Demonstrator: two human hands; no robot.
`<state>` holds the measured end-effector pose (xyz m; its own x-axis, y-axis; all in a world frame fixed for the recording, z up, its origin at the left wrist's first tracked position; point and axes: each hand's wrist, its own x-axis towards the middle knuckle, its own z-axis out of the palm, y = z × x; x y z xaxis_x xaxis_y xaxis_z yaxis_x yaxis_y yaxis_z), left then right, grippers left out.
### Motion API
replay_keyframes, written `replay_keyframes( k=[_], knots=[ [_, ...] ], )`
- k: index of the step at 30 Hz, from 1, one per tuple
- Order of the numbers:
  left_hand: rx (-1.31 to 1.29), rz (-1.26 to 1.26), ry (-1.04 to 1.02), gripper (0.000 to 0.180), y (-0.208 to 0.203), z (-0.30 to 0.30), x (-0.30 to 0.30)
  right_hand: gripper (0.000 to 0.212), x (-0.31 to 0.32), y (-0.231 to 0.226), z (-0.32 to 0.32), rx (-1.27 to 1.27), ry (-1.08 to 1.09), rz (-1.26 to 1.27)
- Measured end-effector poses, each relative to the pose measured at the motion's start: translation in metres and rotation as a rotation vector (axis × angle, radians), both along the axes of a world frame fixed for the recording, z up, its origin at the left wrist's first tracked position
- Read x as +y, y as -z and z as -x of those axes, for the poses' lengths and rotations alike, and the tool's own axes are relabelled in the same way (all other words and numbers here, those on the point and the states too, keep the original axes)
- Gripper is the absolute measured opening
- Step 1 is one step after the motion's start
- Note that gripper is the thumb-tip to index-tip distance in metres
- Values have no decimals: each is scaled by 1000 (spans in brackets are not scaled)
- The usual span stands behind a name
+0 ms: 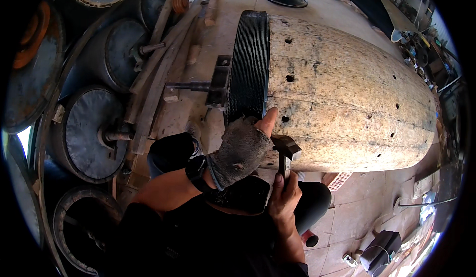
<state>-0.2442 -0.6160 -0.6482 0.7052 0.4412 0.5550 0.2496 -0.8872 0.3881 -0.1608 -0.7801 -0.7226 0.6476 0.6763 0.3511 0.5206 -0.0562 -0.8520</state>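
Observation:
A large wooden drum [342, 93], pale, worn and dotted with dark holes, lies on its side before me. Around its left end runs a black ribbed band [249, 69]. My left hand [241, 148], in a dark fingerless-looking work glove, is closed over the lower part of this band. Its bare thumb sticks out onto the wood, while the other fingers are largely hidden. Just below the drum's near side, my right hand [285, 197] is bare and wrapped around the handle of a hammer [287, 149]. The hammer head is up, close to the left thumb.
A metal shaft [188, 85] with a bracket juts from the drum's left end. Wooden planks [166, 59] and several dark metal drums [94, 133] crowd the left. A perforated brick [338, 180] sits beneath the drum; a black box-like object [382, 249] lies lower right.

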Motion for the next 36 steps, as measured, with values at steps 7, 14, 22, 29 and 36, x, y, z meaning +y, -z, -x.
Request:
replay_keyframes(
  k=[7,14,22,29,36],
  knots=[
    [71,-177,-152,74,-1,-3,-8,19,4,-1,-5,-135,-1,47],
    [48,-163,-158,66,-10,-4,-12,17,6,0,-6,-164,-8,108],
    [95,-129,71,40,42,59,-53,15,8,3,-3,-156,-27,166],
    [426,-10,282,32,128,85,-77,20,-2,14,0,-118,7,-221],
    [374,186,308,30,137,78,-75,32,4,7,12,40,29,-149]
  ],
)
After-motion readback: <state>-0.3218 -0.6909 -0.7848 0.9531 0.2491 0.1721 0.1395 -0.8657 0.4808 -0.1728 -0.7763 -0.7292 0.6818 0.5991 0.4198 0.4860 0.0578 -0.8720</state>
